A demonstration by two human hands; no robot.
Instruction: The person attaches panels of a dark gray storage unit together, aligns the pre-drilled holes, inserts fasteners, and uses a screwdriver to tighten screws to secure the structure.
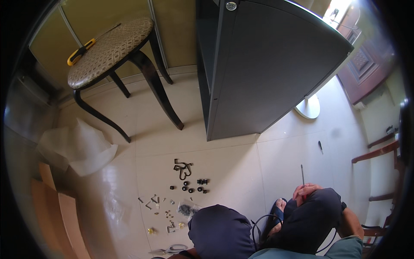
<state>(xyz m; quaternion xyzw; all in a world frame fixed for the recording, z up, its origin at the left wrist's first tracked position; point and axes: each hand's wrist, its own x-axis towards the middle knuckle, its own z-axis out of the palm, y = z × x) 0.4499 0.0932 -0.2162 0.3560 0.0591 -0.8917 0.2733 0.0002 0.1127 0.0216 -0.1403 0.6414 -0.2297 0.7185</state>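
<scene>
My right arm comes round the outside of my bent right knee, a dark band at its wrist. Past the knee, my right hand [304,191] is closed round a screwdriver [302,174]. The screwdriver's thin metal shaft points away from me over the floor, and a little red shows at the fingers. My knee hides part of the hand. My left hand is out of sight. Near my left knee lie a clear bag of dark small parts [188,209], black round feet or casters [191,190], black hooks [183,169] and small metal fittings [155,199].
A tall dark grey cabinet [267,73] stands ahead. At left, a stool [116,45] carries a yellow-and-black screwdriver [80,52]. Plastic wrapping [88,149], cardboard [67,220] and scissors [170,249] lie on the floor. A small dark tool [320,147] lies at right, near wooden chair legs [377,152].
</scene>
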